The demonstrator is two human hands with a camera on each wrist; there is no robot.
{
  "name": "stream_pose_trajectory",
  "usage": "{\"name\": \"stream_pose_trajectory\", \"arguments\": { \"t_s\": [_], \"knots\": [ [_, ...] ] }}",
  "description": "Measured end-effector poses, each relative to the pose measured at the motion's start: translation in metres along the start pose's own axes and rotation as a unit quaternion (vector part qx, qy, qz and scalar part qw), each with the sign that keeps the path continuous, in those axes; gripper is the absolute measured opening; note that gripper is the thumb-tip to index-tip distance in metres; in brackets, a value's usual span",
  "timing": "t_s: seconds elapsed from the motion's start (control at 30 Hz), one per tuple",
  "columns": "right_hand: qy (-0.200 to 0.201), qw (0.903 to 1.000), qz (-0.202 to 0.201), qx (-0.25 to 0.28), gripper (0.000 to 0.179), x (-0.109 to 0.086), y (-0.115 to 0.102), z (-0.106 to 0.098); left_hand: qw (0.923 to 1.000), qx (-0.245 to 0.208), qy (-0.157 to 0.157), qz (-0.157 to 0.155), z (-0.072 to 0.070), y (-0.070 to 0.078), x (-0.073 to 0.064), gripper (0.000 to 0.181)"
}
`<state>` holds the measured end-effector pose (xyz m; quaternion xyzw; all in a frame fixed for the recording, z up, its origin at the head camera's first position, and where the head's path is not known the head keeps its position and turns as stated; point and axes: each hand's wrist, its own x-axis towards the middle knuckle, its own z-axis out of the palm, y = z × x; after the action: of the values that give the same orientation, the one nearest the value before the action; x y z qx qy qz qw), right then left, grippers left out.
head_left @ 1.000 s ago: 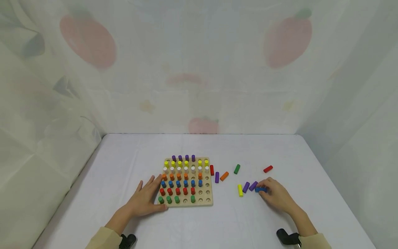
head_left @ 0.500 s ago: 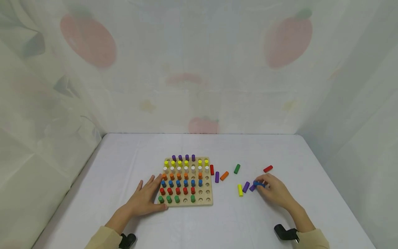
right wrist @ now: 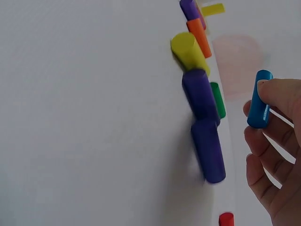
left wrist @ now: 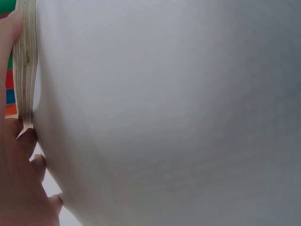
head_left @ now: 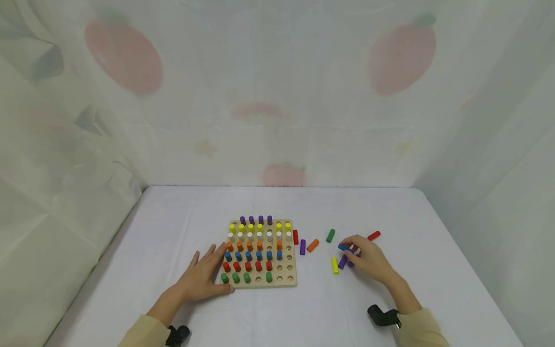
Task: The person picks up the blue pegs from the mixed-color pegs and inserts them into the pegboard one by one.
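Note:
A square wooden pegboard (head_left: pixel 284 284) lies on the white table with rows of coloured pegs standing in its holes. My left hand (head_left: pixel 200 281) rests against its left side, fingers spread and straight, the thumb at the front left corner. In the left wrist view that thumb touches the board's layered edge (left wrist: pixel 26 61). Between thumb and fingertips my right hand (head_left: pixel 369 261) pinches a blue peg (right wrist: pixel 259 101), raised over the table to the right of the board. Just below it lie two purple pegs (right wrist: pixel 201 94), partly covered by the hand in the head view.
Loose pegs lie right of the board: yellow (head_left: pixel 335 265), green (head_left: pixel 331 235), orange (head_left: pixel 313 245), purple (head_left: pixel 302 247) and a red one (head_left: pixel 296 237) close by the board's edge. Another red peg (head_left: pixel 374 235) lies behind the right hand. A printed cloth (head_left: pixel 277 96) hangs behind the table.
My right hand has lifted the blue peg from the table and carried it leftward and away from me, over the purple pegs. The left hand stays at the board.

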<state>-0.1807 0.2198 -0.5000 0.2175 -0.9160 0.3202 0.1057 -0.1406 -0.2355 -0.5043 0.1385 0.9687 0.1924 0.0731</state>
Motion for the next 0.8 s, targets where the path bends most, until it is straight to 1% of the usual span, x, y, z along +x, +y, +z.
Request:
{"name": "stream_pose_trajectory", "arguments": {
  "t_s": [0.17,0.33,0.53,0.67,0.8],
  "knots": [
    [-0.011,0.9999,-0.003,0.012,0.027,0.011,-0.011,0.005,1.0000,0.002,-0.002,0.000,0.000,0.000,0.000,0.114],
    [-0.021,0.9994,-0.009,0.027,0.025,0.020,-0.021,0.009,1.0000,0.003,0.000,0.003,0.001,-0.001,0.000,0.115],
    [-0.038,0.9988,-0.008,0.029,0.024,0.028,-0.029,0.020,1.0000,0.005,0.001,0.003,0.002,-0.001,0.001,0.115],
    [-0.050,0.9978,-0.004,0.043,0.023,0.033,-0.035,0.027,1.0000,0.006,0.002,0.004,0.002,-0.001,0.001,0.115],
    [-0.062,0.9966,-0.008,0.055,0.022,0.037,-0.043,0.032,1.0000,0.005,0.003,0.004,0.002,-0.001,0.001,0.115]
  ]
}}
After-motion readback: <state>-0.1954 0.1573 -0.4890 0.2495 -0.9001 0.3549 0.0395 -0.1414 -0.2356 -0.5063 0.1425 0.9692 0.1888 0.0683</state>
